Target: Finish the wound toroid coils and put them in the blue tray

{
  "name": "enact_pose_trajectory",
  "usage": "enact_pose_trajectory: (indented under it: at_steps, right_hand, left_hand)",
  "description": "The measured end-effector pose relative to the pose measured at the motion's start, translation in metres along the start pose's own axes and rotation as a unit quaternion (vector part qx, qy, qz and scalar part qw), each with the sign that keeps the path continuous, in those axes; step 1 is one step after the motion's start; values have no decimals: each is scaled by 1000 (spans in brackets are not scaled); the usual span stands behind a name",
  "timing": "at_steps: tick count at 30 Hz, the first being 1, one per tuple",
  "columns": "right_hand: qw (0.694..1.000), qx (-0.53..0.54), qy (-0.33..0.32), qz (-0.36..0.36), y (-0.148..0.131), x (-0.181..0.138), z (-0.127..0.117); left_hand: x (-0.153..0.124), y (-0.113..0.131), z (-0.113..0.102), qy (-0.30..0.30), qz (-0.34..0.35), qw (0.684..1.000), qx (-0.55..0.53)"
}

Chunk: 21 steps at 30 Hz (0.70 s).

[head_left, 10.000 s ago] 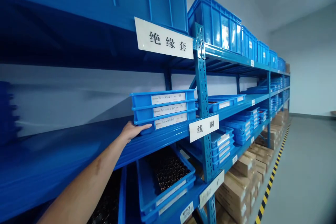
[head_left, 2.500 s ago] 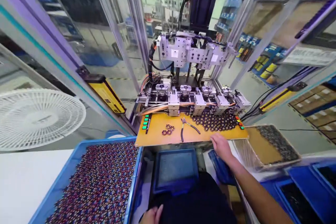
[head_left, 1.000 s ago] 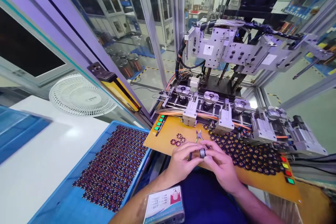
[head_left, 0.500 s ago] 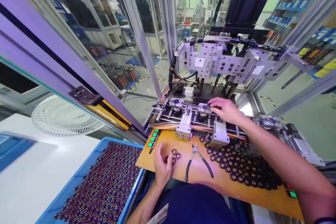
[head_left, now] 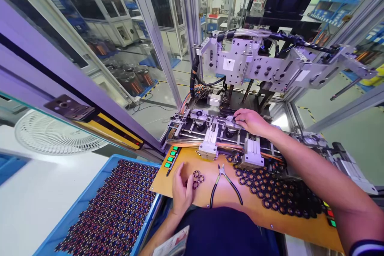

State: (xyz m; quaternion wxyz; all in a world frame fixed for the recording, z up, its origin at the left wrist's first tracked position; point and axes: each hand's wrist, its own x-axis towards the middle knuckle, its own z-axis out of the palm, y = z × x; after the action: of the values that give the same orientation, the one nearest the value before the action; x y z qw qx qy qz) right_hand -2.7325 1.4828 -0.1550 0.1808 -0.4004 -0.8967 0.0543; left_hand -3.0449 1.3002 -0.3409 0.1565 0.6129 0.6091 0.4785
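Note:
My right hand (head_left: 251, 120) reaches over the yellow board (head_left: 222, 204) into the machine. Its fingers are curled down onto the second round fixture (head_left: 231, 125) in the row; what they pinch is hidden. My left hand (head_left: 181, 187) lies flat on the board's near left edge, fingers stretched out, thumb beside a few small coil rings (head_left: 197, 177). Black-handled pliers (head_left: 224, 180) lie on the board between my arms. A dense spread of dark coil rings (head_left: 279, 197) covers the board's right half under my right forearm.
A blue tray (head_left: 141, 228) full of small coils sits at lower left. A white fan (head_left: 51, 140) lies on the white table behind it. Green buttons (head_left: 169, 159) and red and green buttons (head_left: 330, 217) flank the board. A grey tool head (head_left: 270, 66) hangs above the fixtures.
A second ago both hands held a ring together in front of the board. Since then the right hand has gone to the second fixture and the left has settled by the loose rings.

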Motion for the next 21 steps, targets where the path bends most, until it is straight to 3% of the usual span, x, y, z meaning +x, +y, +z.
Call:
enact_pose_trajectory:
  at_steps: [8,21]
  right_hand:
    - [997,-43,-58,8,-2,8,-7]
    - [991,-98,-86,19,-9,10,-6]
  left_hand:
    - [-1,-3,-1,-7,-5,1000,1]
    - [0,0,0,-4,-13,1000,-8]
